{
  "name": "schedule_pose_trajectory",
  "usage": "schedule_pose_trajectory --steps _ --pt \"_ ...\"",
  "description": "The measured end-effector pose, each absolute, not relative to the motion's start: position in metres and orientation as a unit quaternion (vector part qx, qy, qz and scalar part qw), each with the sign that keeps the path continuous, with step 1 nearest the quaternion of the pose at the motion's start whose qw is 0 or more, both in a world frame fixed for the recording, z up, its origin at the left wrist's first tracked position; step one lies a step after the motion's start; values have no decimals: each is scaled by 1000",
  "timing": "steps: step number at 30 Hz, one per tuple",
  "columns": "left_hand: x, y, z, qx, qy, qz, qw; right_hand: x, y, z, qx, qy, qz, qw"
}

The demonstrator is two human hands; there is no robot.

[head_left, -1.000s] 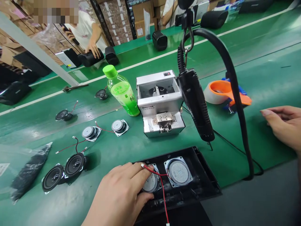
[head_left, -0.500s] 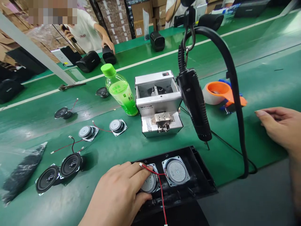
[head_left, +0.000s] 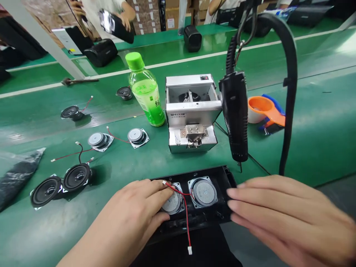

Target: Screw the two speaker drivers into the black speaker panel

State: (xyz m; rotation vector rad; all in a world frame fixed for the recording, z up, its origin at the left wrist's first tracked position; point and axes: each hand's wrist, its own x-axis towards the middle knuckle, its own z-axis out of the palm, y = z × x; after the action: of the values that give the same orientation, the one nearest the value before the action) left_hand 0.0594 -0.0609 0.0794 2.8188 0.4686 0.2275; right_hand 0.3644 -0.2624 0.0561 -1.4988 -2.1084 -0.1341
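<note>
A black housing [head_left: 219, 185] lies at the near edge of the green table, with two round speakers in it. My left hand [head_left: 139, 207] has its fingers wrapped round the left speaker [head_left: 174, 202] and the housing's left end. Beside it sits the right speaker [head_left: 205, 191], untouched. Red and black wires with white plugs run over the left speaker and hang down in front. My right hand [head_left: 283, 211] is at the housing's right end, fingers stretched out and side by side, nothing in them. A black electric screwdriver [head_left: 236, 118] hangs tip down above and behind the housing.
Behind the housing stand a silver WEIXIN screw feeder [head_left: 191, 115] and a green bottle [head_left: 146, 92]. An orange tape dispenser [head_left: 264, 109] is at the right. Several loose speakers [head_left: 76, 177] and a plastic bag [head_left: 16, 178] lie left. Across the table, a person's hand [head_left: 126, 16] holds a black device.
My right hand has moved left to the housing's right end. My left hand stays on the left speaker. The person across has lifted a black device off the table.
</note>
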Motion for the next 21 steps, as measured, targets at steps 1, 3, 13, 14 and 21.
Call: schedule_pose_trajectory --steps 1,3,13,14,21 --pt "60 -62 78 973 165 83 139 350 -249 60 -542 -793 -27 276" --pt "60 -64 75 971 165 93 143 336 -226 63 -525 -813 0 251" --pt "57 -67 66 962 178 102 182 345 -193 61 -524 -847 -7 90" --pt "58 -67 66 962 176 104 179 345 -191 62 -520 -850 -11 90" --pt "56 -67 65 960 172 120 185 349 -184 66 -490 -857 9 159"
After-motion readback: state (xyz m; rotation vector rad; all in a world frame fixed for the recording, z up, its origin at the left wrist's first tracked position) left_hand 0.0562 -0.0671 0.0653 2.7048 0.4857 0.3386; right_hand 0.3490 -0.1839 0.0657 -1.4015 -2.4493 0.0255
